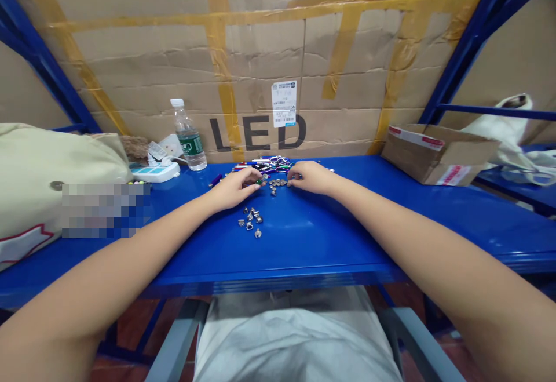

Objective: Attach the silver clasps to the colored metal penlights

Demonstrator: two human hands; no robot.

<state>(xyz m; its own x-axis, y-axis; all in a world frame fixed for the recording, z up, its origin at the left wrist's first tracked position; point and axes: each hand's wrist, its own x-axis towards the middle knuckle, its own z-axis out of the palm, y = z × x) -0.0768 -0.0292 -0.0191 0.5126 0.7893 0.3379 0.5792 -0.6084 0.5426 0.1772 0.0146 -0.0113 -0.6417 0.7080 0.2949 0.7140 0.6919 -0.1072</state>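
Observation:
My left hand (237,189) is curled at the back of the blue table, its fingertips pinched around something small with a bit of green and metal showing. Opposite it, my right hand (309,177) has its fingers bent down and drawn together at the edge of a group of small round metal pieces (278,183); whatever is between those fingertips is hidden. A second loose group of small shiny metal pieces (249,226) lies closer to me. Just behind both hands is a heap of pens (269,164) in purple, blue and silver, partly covered by the fingers.
A water bottle (190,138) and a white power strip (155,171) stand at the back left, beside a pale bag (56,173). An open cardboard box (434,153) sits at the right. Taped cardboard (260,51) walls off the back of the blue table (330,243).

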